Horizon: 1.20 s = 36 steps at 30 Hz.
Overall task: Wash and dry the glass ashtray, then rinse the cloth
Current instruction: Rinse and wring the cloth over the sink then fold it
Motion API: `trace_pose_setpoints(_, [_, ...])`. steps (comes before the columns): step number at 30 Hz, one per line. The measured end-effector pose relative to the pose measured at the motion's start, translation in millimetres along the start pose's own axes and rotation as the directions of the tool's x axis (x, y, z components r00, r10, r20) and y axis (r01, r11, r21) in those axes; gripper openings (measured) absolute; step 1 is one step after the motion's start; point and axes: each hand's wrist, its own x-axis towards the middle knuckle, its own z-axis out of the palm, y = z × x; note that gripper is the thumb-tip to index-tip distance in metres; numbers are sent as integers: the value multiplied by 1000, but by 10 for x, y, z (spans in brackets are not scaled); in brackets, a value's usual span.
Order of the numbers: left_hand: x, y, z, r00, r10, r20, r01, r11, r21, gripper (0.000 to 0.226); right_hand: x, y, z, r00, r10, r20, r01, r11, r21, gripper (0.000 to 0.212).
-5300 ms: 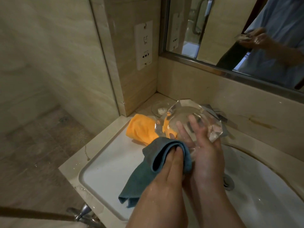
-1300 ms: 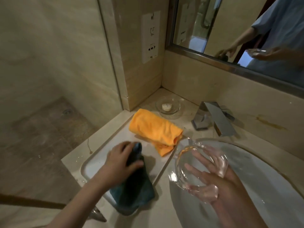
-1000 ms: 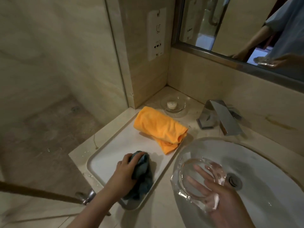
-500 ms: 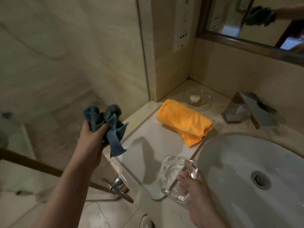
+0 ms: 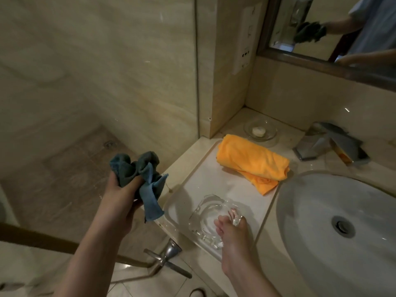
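Ashtray stage looks essentially done. The glass ashtray [image 5: 211, 220] sits at the near end of the white tray [image 5: 205, 181] on the desk, left of the sink [image 5: 317, 198]. Right hand [image 5: 232, 230] has fingers pinched on its near-right rim, so it is either being set down or steadied; can't tell whether the base is fully resting. Whether the glass is fully dry can't be read from this view.

Left hand [image 5: 122, 194] is closed around the bunched blue-grey cloth [image 5: 141, 176], held up in the air left of the desk, off the tray, well apart from the sink.

Remaining, by judgement: let go of the ashtray, take the cloth to the tap [image 5: 330, 142] and rinse it. No water running visibly.

Also there: folded orange towel [image 5: 252, 161] at the far end of the tray, small glass soap dish [image 5: 260, 130] behind it.

Writing: none legible. Wall socket plate [image 5: 244, 37] has marks, too blurred to read. No brand seen on the tap or cloths.
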Motion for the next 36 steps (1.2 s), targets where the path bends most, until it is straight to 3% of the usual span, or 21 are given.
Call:
trace_pose_setpoints(6, [89, -22, -1, 998, -8, 65, 9, 1000, -12, 31, 43, 118, 86, 994, -75, -73, 66, 990, -122, 26])
trace_pose_setpoints(14, [147, 9, 59, 990, -12, 141, 14, 1000, -13, 32, 67, 131, 42, 996, -90, -1, 85, 943, -322, 23])
trace_pose_setpoints(17, [157, 9, 72, 988, -15, 152, 17, 1000, -9, 30, 110, 153, -3, 981, -191, 28, 174, 816, -552, 27])
trace_pose_setpoints(20, [141, 24, 110, 988, -23, 153, 26, 999, -23, 30, 128, 47, -40, 976, -200, 87, 204, 698, -687, 20])
trace_pose_setpoints(24, [112, 39, 150, 983, -22, 181, 26, 999, -21, 31, 186, -29, -96, 958, -242, 154, 261, 510, -819, 38])
trace_pose_setpoints(27, [90, 34, 181, 976, -30, 215, 36, 999, -23, 29, 194, -19, -105, 953, -258, 157, 265, 466, -844, 39])
trace_pose_setpoints(31, [58, 24, 252, 956, -37, 290, 43, 999, -15, 28, 186, -3, -115, 934, -330, 137, 295, 496, -817, 35])
trace_pose_setpoints(36, [-85, 20, 480, 937, -25, 349, 34, 999, -19, 34, 195, 14, -156, 910, -372, 181, 340, 425, -839, 39])
